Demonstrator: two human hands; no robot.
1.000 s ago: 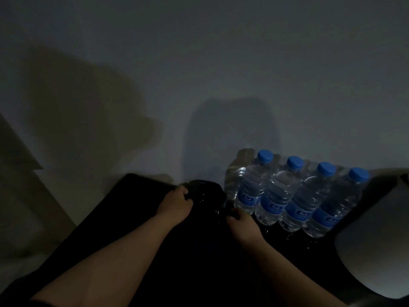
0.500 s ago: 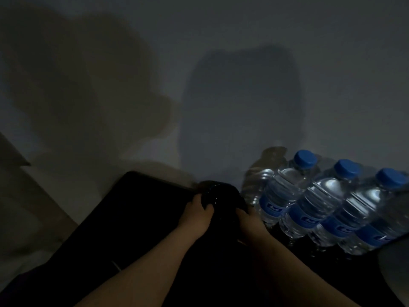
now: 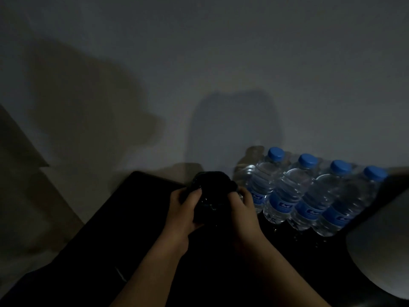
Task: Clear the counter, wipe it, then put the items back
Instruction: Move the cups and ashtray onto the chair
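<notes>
Black counter fills the lower half of the view and runs up to a pale wall that takes the rest. At the right edge a big white rounded thing sits low in the view (what it is I cannot tell in this dim light). Along the wall stands a row of water bottles, clear and blue-capped, four caps plain and a fifth bottle half lost in shadow at the left end. Just left of that row, at the far edge of the counter near the wall, is a glossy black bundle. It is roundish with no clear long axis, and whether it is plastic or cloth is hard to say. It lies straight ahead of the person, between the two hands. The left hand grips its left side, thumb over the front and fingers curled behind. The right hand grips its right side, fingers wrapped out of sight, knuckles just beside the nearest bottle's label. Neither hand is nearer, as both are on it. Whether the bundle rests on the counter or is lifted clear I cannot tell. Judging by the task, this looks like clearing, and the free way out is toward the person or leftward, since the bottles crowd the right
</notes>
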